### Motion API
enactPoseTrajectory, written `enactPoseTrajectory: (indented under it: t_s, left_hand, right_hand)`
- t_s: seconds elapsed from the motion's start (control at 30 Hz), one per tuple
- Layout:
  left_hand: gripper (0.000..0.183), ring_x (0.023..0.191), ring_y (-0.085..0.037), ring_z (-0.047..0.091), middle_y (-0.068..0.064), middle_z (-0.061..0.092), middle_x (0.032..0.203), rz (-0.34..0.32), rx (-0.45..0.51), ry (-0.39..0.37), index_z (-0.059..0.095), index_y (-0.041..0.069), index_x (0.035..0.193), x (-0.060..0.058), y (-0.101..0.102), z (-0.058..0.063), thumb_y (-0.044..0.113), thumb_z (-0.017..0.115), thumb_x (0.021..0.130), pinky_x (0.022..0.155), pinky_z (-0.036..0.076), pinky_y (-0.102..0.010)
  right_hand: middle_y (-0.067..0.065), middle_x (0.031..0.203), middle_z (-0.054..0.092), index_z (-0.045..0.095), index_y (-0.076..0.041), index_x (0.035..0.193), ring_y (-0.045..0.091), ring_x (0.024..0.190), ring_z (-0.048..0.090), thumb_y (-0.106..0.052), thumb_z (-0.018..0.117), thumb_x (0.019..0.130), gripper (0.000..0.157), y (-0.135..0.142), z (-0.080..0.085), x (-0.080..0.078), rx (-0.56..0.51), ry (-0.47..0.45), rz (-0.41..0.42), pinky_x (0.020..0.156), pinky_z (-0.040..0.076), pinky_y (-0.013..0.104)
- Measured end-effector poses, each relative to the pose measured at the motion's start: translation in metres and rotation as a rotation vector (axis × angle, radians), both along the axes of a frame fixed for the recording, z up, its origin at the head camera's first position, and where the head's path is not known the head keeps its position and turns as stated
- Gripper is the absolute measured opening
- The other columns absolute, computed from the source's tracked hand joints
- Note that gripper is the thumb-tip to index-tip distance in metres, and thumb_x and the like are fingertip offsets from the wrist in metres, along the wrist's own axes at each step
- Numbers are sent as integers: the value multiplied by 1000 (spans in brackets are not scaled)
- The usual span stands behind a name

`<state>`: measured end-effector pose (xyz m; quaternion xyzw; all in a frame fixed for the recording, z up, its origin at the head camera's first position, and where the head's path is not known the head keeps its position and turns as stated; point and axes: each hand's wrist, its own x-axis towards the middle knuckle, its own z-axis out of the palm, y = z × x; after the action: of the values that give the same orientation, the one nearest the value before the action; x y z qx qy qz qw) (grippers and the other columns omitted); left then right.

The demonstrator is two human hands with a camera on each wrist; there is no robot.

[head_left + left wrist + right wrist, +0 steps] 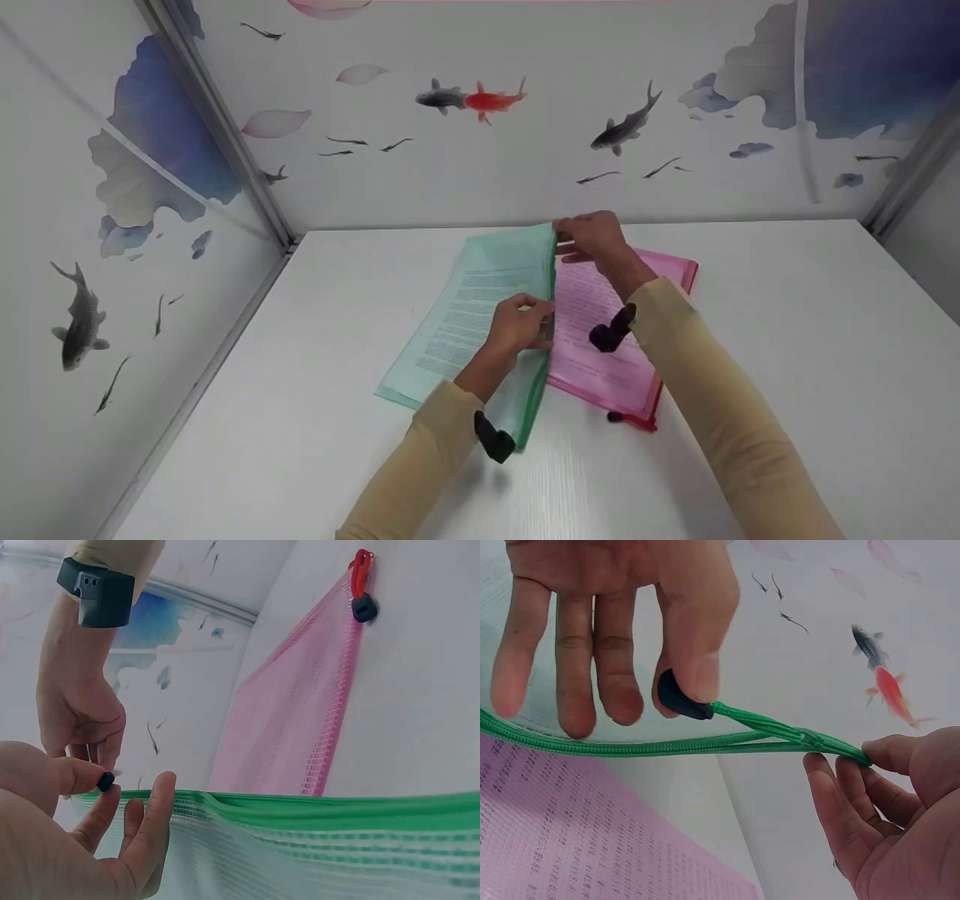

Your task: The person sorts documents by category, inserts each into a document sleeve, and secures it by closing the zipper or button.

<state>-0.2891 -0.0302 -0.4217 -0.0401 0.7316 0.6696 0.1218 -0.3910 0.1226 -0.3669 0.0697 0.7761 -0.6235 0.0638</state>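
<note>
A translucent green zip document bag (480,277) with printed paper inside stands tilted up along its green zipper edge (592,748). My left hand (517,326) pinches the zipper's black pull tab (681,699) between thumb and forefinger, its other fingers loosely extended. The green cord runs from the tab to the slider, near the far end of the zipper. My right hand (596,234) pinches that far corner of the bag. To the right, partly covered by the green bag, lies a pink zip document bag (600,337) holding printed paper.
The pink bag's red cord with a black tab (364,607) hangs at its near corner. Both bags are on a white table (300,345). White panels with painted fish (495,100) enclose the back and sides. Each wrist carries a black camera (495,439).
</note>
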Motion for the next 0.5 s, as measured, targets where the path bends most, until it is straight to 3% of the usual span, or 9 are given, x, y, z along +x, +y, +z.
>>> enactPoseTrajectory:
  t_s: [0.5]
  left_hand:
    - [19, 84, -17, 62, -8, 63, 99, -44, -26, -10, 65, 5, 102, 25, -17, -17, 24, 64, 97, 67, 63, -30]
  right_hand:
    - [19, 125, 68, 61, 1, 132, 19, 93, 75, -29, 59, 101, 43, 0, 3, 3, 1, 13, 13, 75, 62, 27]
